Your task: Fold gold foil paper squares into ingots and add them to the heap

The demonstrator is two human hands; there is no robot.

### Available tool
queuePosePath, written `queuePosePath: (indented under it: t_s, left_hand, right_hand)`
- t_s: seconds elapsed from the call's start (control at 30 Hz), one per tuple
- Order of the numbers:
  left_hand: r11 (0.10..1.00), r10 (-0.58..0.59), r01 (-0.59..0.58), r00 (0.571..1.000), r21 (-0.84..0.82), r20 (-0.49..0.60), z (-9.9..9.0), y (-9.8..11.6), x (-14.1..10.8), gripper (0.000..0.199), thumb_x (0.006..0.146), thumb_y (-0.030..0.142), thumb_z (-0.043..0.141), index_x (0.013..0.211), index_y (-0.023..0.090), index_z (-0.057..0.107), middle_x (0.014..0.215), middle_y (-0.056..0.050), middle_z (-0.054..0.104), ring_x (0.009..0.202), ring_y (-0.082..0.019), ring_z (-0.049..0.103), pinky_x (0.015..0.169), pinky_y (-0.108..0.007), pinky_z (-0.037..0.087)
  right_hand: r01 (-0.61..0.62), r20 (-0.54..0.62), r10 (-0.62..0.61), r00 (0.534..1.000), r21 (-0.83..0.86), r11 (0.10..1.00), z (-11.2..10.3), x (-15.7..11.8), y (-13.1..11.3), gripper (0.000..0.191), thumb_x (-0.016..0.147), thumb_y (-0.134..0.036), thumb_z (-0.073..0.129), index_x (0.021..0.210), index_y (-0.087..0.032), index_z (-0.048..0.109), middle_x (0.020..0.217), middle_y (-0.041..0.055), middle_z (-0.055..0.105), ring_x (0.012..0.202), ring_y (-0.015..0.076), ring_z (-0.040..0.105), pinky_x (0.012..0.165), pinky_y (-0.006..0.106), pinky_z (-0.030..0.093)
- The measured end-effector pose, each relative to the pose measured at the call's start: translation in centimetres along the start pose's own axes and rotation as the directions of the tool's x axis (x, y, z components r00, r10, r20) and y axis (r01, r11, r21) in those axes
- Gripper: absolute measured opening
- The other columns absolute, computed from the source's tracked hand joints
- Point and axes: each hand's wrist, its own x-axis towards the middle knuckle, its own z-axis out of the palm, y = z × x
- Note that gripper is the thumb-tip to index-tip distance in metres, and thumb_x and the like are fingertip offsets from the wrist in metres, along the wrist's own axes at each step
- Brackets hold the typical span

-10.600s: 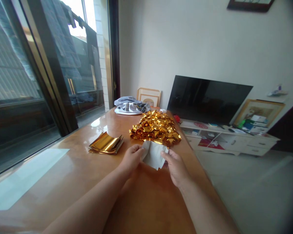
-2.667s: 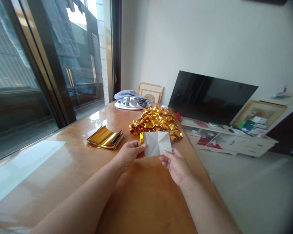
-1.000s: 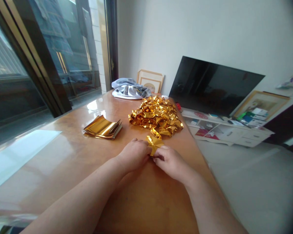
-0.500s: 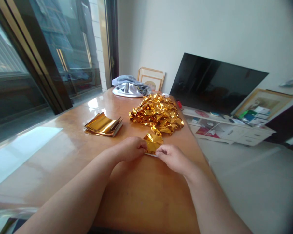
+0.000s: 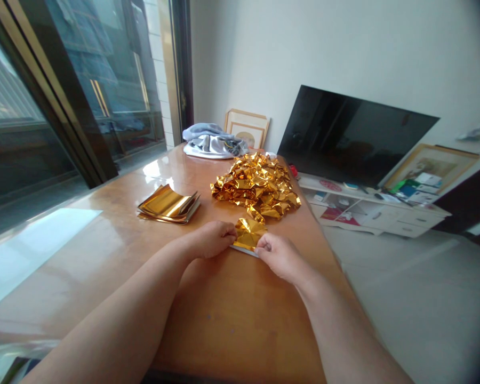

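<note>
Two hands, the left hand (image 5: 212,240) and the right hand (image 5: 278,257), pinch a folded gold-foil square (image 5: 249,234) between them on the wooden table (image 5: 240,320), at lower centre. Its longer edge runs roughly left to right, just below a crumpled foil heap (image 5: 256,186).

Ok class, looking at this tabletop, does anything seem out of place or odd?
The heap of crumpled gold foil looks odd: loose and creased, unlike the neat, nearly flat stack of gold foil sheets to its left.
</note>
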Motion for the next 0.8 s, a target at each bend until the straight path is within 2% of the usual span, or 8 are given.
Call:
queuePosePath:
  t_s: [0.2,0.33,0.5,0.67,0.8]
  left_hand:
    - [0.998,-0.027,0.027,1.0,-0.062,-0.002,-0.7,0.1,0.0,0.027,0.092,0.033,0.044,0.09,0.018,0.066,0.087,-0.003,0.067,0.079,-0.017,0.059,0.071,-0.026,0.043]
    - [0.998,-0.052,0.052,0.999,-0.027,-0.011,-0.2,-0.4,-0.1,0.019,0.086,0.032,0.053,0.093,0.019,0.065,0.088,-0.002,0.067,0.076,-0.017,0.059,0.064,-0.025,0.041]
    - [1.0,-0.017,0.017,1.0,-0.008,-0.023,0.4,-1.0,-0.1,0.016,0.082,0.03,0.056,0.093,0.02,0.064,0.085,-0.001,0.067,0.073,-0.016,0.057,0.06,-0.024,0.039]
    - [0.999,0.037,-0.036,0.998,0.015,-0.054,0.5,-1.0,-0.1,0.014,0.082,0.027,0.054,0.089,0.019,0.063,0.084,-0.002,0.066,0.073,-0.016,0.057,0.062,-0.025,0.04]
    - [0.999,0.034,-0.033,0.998,0.031,-0.056,0.5,-0.8,-0.1,0.012,0.081,0.026,0.055,0.087,0.02,0.063,0.085,-0.002,0.066,0.074,-0.017,0.057,0.063,-0.025,0.041]
  right_hand:
    - [-0.004,0.004,0.005,1.0,-0.034,0.999,-0.2,0.0,-0.3,0.012,0.083,-0.03,0.06,0.075,-0.021,0.058,0.071,-0.0004,0.065,0.063,0.0135,0.054,0.055,0.023,0.031]
    - [-0.002,0.005,0.002,1.0,-0.037,0.999,-0.3,-0.1,-0.4,0.012,0.084,-0.029,0.06,0.075,-0.021,0.058,0.071,-0.0003,0.065,0.063,0.0135,0.054,0.055,0.023,0.031]
    - [0.011,-0.005,-0.012,1.0,-0.045,0.999,-0.3,-0.3,-0.5,0.012,0.085,-0.028,0.059,0.075,-0.021,0.058,0.071,-0.0006,0.065,0.063,0.0132,0.053,0.055,0.023,0.03]
    - [0.007,-0.018,-0.008,1.0,-0.05,0.999,-0.2,-0.2,-0.5,0.014,0.086,-0.03,0.058,0.074,-0.021,0.057,0.072,-0.0003,0.064,0.063,0.0132,0.053,0.055,0.024,0.029]
    - [-0.002,-0.026,0.0,1.0,-0.076,0.997,-0.1,-0.2,-0.6,0.013,0.085,-0.029,0.059,0.075,-0.021,0.057,0.071,-0.0003,0.064,0.063,0.0134,0.052,0.055,0.024,0.028]
